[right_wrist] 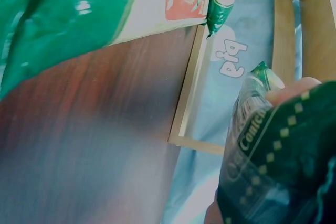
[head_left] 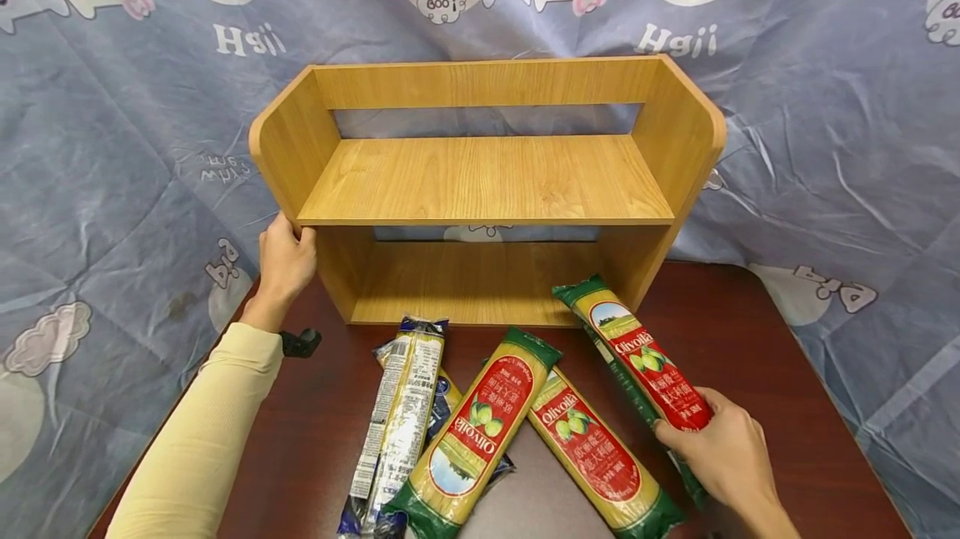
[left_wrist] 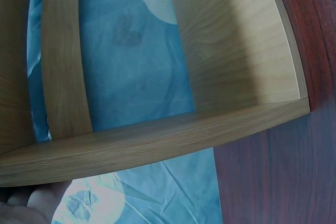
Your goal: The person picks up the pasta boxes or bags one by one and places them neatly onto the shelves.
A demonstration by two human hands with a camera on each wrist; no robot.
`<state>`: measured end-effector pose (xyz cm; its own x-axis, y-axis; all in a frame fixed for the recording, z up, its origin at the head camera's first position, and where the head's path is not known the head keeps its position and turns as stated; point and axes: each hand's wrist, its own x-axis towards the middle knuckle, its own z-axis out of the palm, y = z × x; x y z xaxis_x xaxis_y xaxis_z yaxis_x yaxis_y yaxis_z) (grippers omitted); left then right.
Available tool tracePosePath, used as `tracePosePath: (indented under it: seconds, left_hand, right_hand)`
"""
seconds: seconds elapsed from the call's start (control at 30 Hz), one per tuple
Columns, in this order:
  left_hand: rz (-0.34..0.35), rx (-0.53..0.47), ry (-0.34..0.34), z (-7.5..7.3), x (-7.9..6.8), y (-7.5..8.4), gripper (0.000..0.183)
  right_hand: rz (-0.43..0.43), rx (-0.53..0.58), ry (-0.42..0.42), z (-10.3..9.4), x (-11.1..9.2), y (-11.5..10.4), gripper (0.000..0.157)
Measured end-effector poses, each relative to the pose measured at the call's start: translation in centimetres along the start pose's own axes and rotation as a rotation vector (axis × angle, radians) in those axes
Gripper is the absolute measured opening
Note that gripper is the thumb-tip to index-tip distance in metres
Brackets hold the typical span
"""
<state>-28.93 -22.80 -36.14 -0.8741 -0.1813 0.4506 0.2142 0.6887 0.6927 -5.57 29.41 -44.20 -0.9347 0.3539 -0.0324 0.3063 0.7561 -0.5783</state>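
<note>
A two-tier wooden shelf point(head_left: 487, 181) stands on the table. My left hand point(head_left: 287, 260) grips the edge of its left side panel point(left_wrist: 157, 140); the left wrist view shows only some fingers behind that panel. On the right, my right hand point(head_left: 723, 451) holds a pack of spaghetti point(head_left: 637, 347) by its near part, green end pointing at the shelf's lower right. A green strip runs below this pack; I cannot tell whether it is the pack's own side. Seen from the right wrist, the held spaghetti pack point(right_wrist: 278, 150) is tilted up.
Two more red-and-green spaghetti packs, one slanting left point(head_left: 480, 431) and one slanting right point(head_left: 596, 456), lie before the shelf. Left of them, a clear-and-blue pasta pack point(head_left: 397, 431) lies across another blue one point(head_left: 442, 397). A patterned cloth point(head_left: 825, 147) hangs behind the dark table point(head_left: 757, 339).
</note>
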Motion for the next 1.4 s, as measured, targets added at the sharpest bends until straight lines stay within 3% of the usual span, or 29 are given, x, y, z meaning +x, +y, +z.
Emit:
tracePosePath:
  seconds: [0.2, 0.57, 0.73, 1.4]
  left_hand:
    - [-0.025, -0.007, -0.004, 0.2, -0.2, 0.0, 0.029]
    - [-0.019, 0.022, 0.04, -0.3, -0.5, -0.2, 0.021]
    - [-0.004, 0.017, 0.029, -0.1, -0.5, -0.1, 0.023]
    - [-0.003, 0.011, 0.022, 0.0, -0.3, 0.2, 0.027]
  right_hand:
    - [-0.004, 0.016, 0.043, 0.2, 0.4, -0.9, 0.071]
    - [-0.053, 0.032, 0.133, 0.7, 1.0, -2.9, 0.063]
    - [-0.058, 0.035, 0.172, 0.7, 1.4, -3.8, 0.064]
    - [-0.07, 0.115, 0.215, 1.5, 4.0, -5.7, 0.063]
